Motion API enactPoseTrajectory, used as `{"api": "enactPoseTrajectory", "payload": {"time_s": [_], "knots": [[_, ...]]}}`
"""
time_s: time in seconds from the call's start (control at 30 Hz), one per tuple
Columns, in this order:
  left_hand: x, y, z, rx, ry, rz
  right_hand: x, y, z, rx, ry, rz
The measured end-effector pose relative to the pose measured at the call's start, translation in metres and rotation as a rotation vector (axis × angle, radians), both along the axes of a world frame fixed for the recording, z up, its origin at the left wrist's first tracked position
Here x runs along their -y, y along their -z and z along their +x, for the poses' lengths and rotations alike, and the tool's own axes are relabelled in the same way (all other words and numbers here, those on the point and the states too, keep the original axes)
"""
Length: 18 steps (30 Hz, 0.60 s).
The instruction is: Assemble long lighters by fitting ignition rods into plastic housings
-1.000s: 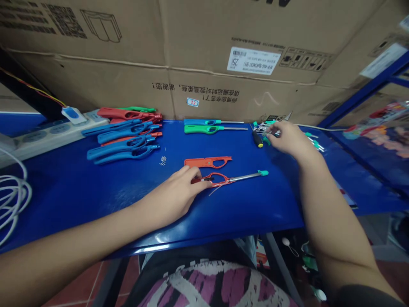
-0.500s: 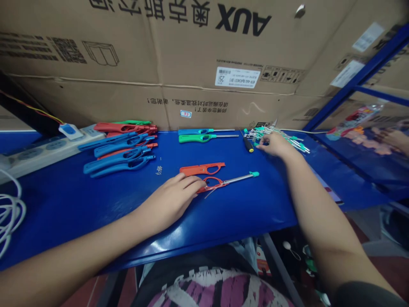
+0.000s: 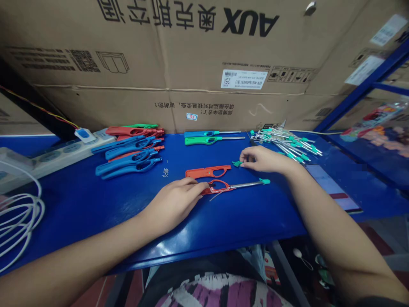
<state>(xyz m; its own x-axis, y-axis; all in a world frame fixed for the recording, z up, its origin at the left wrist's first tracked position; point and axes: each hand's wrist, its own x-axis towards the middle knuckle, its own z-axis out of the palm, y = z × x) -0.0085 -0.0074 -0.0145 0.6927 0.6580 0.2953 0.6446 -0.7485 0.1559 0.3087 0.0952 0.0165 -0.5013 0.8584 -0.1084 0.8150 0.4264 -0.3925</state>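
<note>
My left hand [image 3: 177,198] rests on the table with its fingers closed over the handle end of an orange lighter half [image 3: 220,184]. Out of this half runs a silver metal tube [image 3: 246,185] with a green tip, and thin wires show beside it. Between thumb and fingertips, my right hand [image 3: 260,160] pinches a small green plastic part [image 3: 237,163], just above the tube. The matching orange shell half [image 3: 207,171] lies behind, apart from both hands. Beyond my right hand is a pile of metal tubes with green ends [image 3: 290,143].
Blue and red lighter shells [image 3: 131,164] are stacked at left beside a power strip [image 3: 68,149]. A green lighter [image 3: 203,140] and a blue one lie at the back by the cardboard [image 3: 191,98]. Tiny screws [image 3: 165,172] lie mid-table. A phone [image 3: 332,187] is at right.
My right hand has come from the tube pile toward me and left, with the small green part in its fingers. My left hand stays on the orange half. The view has shifted slightly.
</note>
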Motion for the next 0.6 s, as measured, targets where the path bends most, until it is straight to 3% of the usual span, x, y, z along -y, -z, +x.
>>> {"api": "enactPoseTrajectory", "payload": {"time_s": [0.23,0.6], "knots": [[-0.001,-0.003,0.001,-0.053,0.000,0.023,0.005,0.001,-0.002,-0.062,-0.167,0.033],[0.000,-0.006,0.001,-0.008,0.036,0.028,0.004,0.004,-0.013,-0.009,-0.091,0.030]]}}
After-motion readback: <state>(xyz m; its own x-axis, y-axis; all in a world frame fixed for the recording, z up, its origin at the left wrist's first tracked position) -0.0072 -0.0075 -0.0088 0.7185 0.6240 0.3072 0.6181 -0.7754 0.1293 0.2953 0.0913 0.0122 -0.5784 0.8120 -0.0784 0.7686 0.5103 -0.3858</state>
